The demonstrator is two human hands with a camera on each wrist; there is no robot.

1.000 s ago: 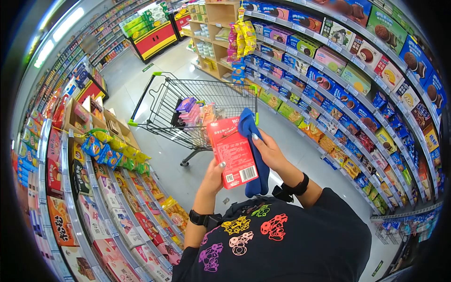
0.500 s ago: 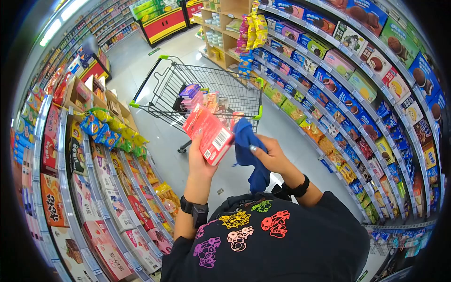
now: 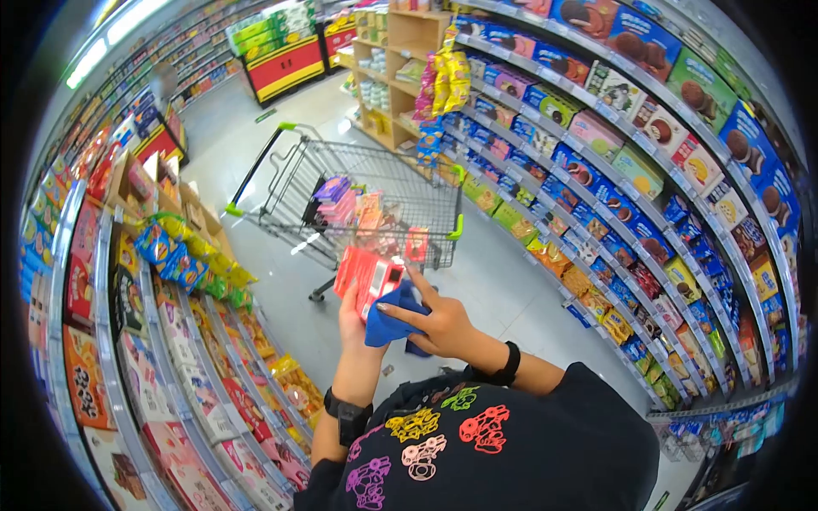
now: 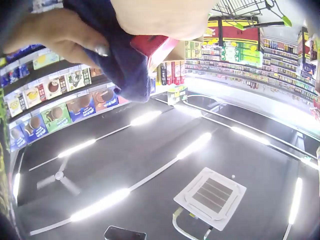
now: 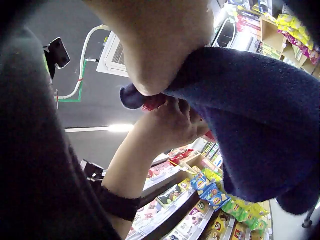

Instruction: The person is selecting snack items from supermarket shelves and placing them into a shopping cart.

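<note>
In the head view my left hand (image 3: 351, 320) grips a red box (image 3: 366, 276) in front of my chest, its far end tilted toward the cart. A blue cloth (image 3: 392, 318) is held by my right hand (image 3: 447, 325), bunched between fingers and thumb. The cloth lies over the near end of the box and hides it. In the left wrist view the dark cloth (image 4: 127, 75) wraps a corner of the red box (image 4: 150, 45). From the right wrist, the cloth (image 5: 265, 125) hangs down and covers most of the box beside my left hand (image 5: 170, 125).
A wire shopping cart (image 3: 375, 183) with several packages (image 3: 345, 200) inside stands just beyond my hands. Shelves of biscuit boxes (image 3: 588, 187) curve along the right. Boxed snacks (image 3: 183, 366) and hanging chip bags (image 3: 183, 255) line the left. Farther off stands a wooden shelf (image 3: 417, 38).
My right hand has moved left with the blue cloth, from beside the red box onto its near end. The box has turned and tilted in my left hand.
</note>
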